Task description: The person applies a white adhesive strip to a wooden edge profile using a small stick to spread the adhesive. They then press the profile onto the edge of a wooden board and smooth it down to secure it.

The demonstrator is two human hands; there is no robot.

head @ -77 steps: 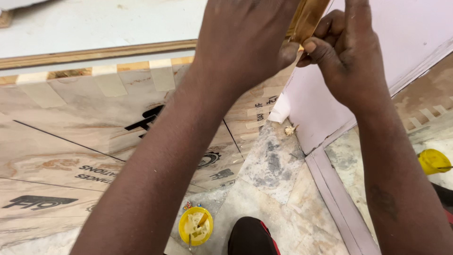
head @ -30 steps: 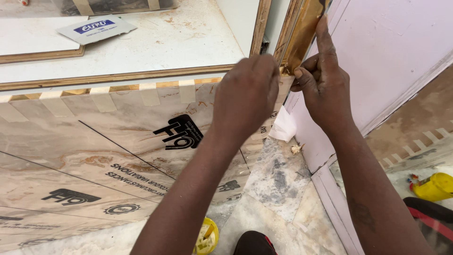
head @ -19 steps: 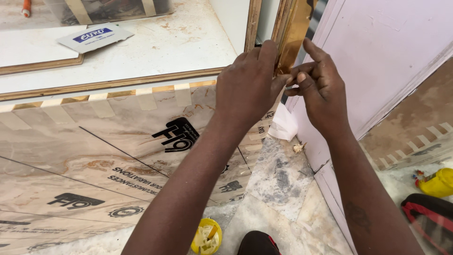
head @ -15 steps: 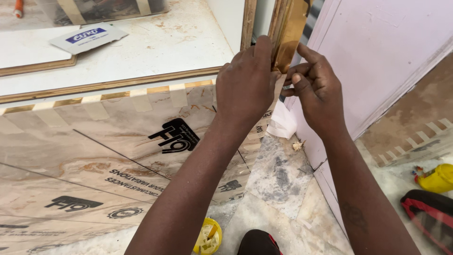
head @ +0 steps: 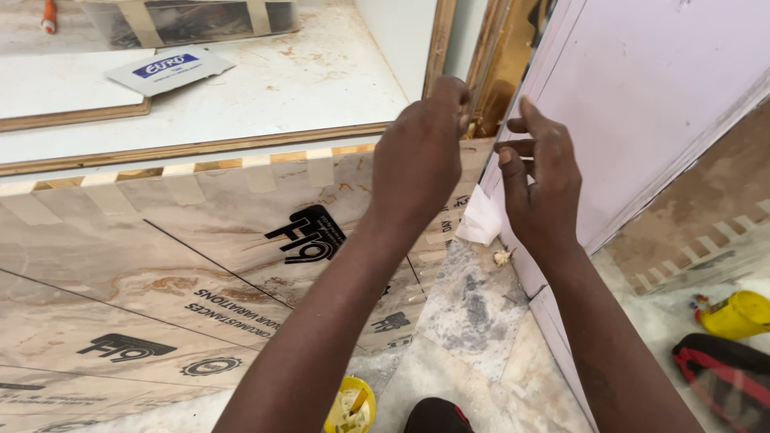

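Observation:
My left hand (head: 421, 156) reaches up with its fingers bunched, and the tips rest against the lower end of a golden-brown wooden frame strip (head: 499, 72). Its back faces me, so I cannot see whether anything is pinched. My right hand (head: 541, 184) hovers just to the right with fingers spread and nothing in it, close to the edge of a pale pink panel (head: 642, 104). A crumpled white paper scrap (head: 481, 220) sits at the foot of the panel, below both hands.
A printed brown protective sheet (head: 200, 265) taped along its top covers the floor at left. A small yellow tub of paste (head: 350, 405) stands near my dark shoe (head: 437, 415). At right lie a yellow container (head: 738, 314) and a black-and-red bag (head: 722, 377). A white packet (head: 168, 68) lies at top left.
My right hand has come off the wooden strip and opened its fingers. My left hand stays at the strip's lower end. My view has shifted slightly.

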